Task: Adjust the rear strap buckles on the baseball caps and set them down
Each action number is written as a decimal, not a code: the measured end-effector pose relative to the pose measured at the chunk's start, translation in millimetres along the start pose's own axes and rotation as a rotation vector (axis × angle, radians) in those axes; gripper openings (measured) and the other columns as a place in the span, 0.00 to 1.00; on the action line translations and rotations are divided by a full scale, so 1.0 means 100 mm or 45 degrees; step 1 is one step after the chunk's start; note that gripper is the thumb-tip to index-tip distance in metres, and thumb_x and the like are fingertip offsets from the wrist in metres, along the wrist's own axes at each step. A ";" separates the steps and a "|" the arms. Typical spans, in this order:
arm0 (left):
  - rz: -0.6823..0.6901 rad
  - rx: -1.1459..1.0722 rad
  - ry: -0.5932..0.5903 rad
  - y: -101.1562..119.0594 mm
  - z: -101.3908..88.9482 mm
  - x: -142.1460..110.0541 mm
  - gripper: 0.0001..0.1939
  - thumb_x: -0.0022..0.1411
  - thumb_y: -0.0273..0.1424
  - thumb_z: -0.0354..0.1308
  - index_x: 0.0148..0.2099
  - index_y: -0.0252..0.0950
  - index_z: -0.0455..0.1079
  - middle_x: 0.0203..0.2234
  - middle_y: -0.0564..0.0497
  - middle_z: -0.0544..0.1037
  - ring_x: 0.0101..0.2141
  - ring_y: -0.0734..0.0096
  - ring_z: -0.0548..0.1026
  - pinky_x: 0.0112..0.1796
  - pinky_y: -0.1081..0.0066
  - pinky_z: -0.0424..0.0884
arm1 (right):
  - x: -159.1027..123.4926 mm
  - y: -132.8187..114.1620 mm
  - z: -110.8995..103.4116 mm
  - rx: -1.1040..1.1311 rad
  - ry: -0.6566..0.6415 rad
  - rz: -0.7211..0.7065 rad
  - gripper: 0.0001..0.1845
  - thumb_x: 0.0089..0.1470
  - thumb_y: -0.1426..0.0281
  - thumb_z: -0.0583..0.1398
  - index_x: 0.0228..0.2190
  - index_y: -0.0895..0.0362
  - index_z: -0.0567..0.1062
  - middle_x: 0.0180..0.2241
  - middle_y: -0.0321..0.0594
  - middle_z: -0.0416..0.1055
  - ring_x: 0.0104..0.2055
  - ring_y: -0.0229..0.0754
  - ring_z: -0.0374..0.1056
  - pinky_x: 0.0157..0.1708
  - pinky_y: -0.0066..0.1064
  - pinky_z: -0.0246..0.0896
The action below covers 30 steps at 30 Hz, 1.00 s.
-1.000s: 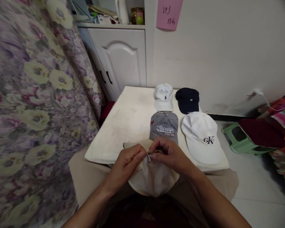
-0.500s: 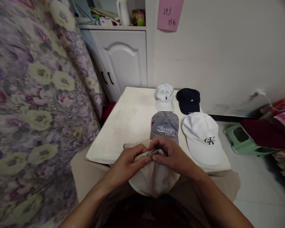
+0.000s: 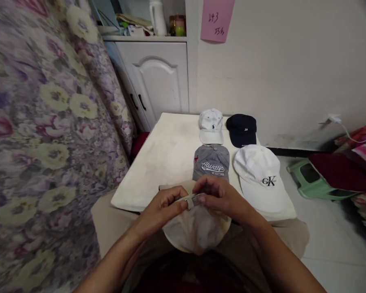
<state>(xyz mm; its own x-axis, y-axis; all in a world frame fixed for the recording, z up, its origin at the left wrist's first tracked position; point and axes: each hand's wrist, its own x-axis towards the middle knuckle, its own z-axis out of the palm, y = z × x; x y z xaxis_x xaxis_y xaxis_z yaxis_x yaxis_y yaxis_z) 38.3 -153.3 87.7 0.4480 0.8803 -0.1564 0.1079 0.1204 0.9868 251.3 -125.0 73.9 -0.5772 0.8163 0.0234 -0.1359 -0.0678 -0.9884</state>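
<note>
A beige baseball cap (image 3: pixel 198 232) is held at the near edge of the table, with its crown toward me. My left hand (image 3: pixel 166 207) is closed on one side of its back strap, the thumb beside a small metal buckle (image 3: pixel 188 205). On the other side, my right hand (image 3: pixel 222 199) pinches the strap (image 3: pixel 197 198) between thumb and fingers. Just beyond my hands lies a grey cap (image 3: pixel 212 160) with white lettering, its brim partly hidden. To the right of it rests a white cap (image 3: pixel 259 175) with dark letters.
A pale blue-white cap (image 3: pixel 211 122) and a navy cap (image 3: pixel 242 128) lie farther back on the cream-covered table (image 3: pixel 146 167). Left of the table hangs a floral curtain (image 3: pixel 55 154). White cabinet doors (image 3: pixel 158 77) stand behind, and a green stool (image 3: pixel 311 183) stands on the right.
My hands have moved slightly apart along the strap. The buckle and the strap piece beside it now show more clearly between my thumbs. The other caps lie where they were.
</note>
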 end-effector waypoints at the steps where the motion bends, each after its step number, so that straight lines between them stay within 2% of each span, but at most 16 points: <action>1: -0.016 -0.038 -0.008 -0.02 -0.01 0.00 0.13 0.63 0.39 0.59 0.32 0.34 0.67 0.24 0.56 0.66 0.26 0.75 0.61 0.27 0.75 0.55 | 0.00 0.00 -0.01 -0.020 -0.003 0.006 0.09 0.52 0.73 0.64 0.37 0.57 0.73 0.32 0.34 0.70 0.31 0.35 0.64 0.31 0.27 0.57; 7: -0.060 -0.119 -0.019 -0.08 -0.08 -0.03 0.12 0.63 0.38 0.59 0.34 0.34 0.69 0.25 0.55 0.69 0.26 0.75 0.63 0.27 0.75 0.57 | 0.00 0.05 -0.07 -0.031 -0.040 -0.009 0.04 0.55 0.71 0.64 0.34 0.57 0.75 0.28 0.33 0.70 0.29 0.34 0.63 0.30 0.27 0.56; 10: -0.050 -0.009 -0.077 -0.04 -0.07 -0.03 0.13 0.66 0.39 0.56 0.35 0.34 0.69 0.25 0.55 0.67 0.27 0.74 0.62 0.28 0.74 0.56 | 0.01 0.09 -0.06 -0.013 -0.024 -0.013 0.04 0.55 0.71 0.64 0.34 0.57 0.75 0.28 0.33 0.70 0.30 0.35 0.64 0.30 0.27 0.57; 13: -0.028 0.163 -0.158 0.00 -0.05 -0.03 0.17 0.68 0.41 0.54 0.31 0.34 0.67 0.24 0.56 0.62 0.27 0.74 0.59 0.28 0.73 0.54 | 0.02 0.08 -0.03 -0.050 -0.054 -0.014 0.04 0.55 0.71 0.64 0.34 0.57 0.75 0.30 0.34 0.71 0.31 0.36 0.65 0.32 0.28 0.59; 16: -0.051 0.182 -0.194 0.01 -0.03 -0.02 0.19 0.68 0.42 0.54 0.30 0.33 0.66 0.24 0.56 0.60 0.27 0.74 0.57 0.27 0.72 0.52 | 0.02 0.04 -0.02 -0.072 -0.088 -0.010 0.04 0.56 0.69 0.64 0.33 0.58 0.75 0.29 0.35 0.71 0.31 0.36 0.66 0.32 0.29 0.59; 19: -0.043 0.189 -0.205 0.02 -0.04 -0.04 0.17 0.68 0.41 0.54 0.33 0.33 0.69 0.25 0.56 0.62 0.27 0.74 0.58 0.28 0.73 0.53 | -0.01 0.01 -0.02 -0.207 -0.100 0.052 0.08 0.56 0.65 0.65 0.35 0.57 0.76 0.29 0.34 0.71 0.29 0.36 0.64 0.30 0.28 0.57; 22: -0.019 0.281 -0.209 0.04 -0.06 -0.05 0.17 0.69 0.41 0.53 0.33 0.33 0.69 0.24 0.57 0.62 0.26 0.75 0.58 0.27 0.74 0.53 | -0.03 0.02 -0.03 -0.448 -0.149 0.156 0.14 0.49 0.65 0.70 0.37 0.56 0.76 0.27 0.32 0.69 0.28 0.36 0.62 0.28 0.27 0.54; 24: 0.012 0.329 -0.205 0.06 -0.08 -0.06 0.16 0.70 0.40 0.52 0.33 0.34 0.68 0.24 0.57 0.63 0.26 0.75 0.58 0.27 0.74 0.54 | -0.04 0.03 -0.03 -0.519 -0.190 0.174 0.11 0.49 0.68 0.69 0.35 0.56 0.76 0.27 0.31 0.68 0.28 0.36 0.62 0.28 0.27 0.54; 27: 0.053 0.370 -0.207 0.07 -0.11 -0.06 0.16 0.70 0.39 0.52 0.33 0.35 0.67 0.24 0.57 0.62 0.26 0.75 0.58 0.27 0.75 0.54 | -0.04 0.04 -0.03 -0.477 -0.204 0.173 0.06 0.53 0.69 0.66 0.33 0.56 0.75 0.27 0.31 0.67 0.29 0.36 0.61 0.28 0.27 0.54; 30: 0.044 0.389 -0.205 0.05 -0.13 -0.06 0.15 0.69 0.40 0.52 0.35 0.35 0.69 0.25 0.57 0.63 0.27 0.74 0.58 0.27 0.75 0.55 | -0.03 0.04 -0.05 -0.425 -0.196 0.182 0.05 0.55 0.68 0.64 0.32 0.57 0.74 0.27 0.31 0.66 0.29 0.36 0.60 0.28 0.27 0.53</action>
<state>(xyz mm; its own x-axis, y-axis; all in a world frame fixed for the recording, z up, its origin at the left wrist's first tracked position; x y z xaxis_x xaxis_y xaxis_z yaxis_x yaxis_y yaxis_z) 24.2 -152.3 93.8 0.5878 0.7947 -0.1514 0.3403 -0.0730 0.9375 256.5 -125.0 69.6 -0.6890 0.7146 -0.1210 0.2094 0.0365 -0.9772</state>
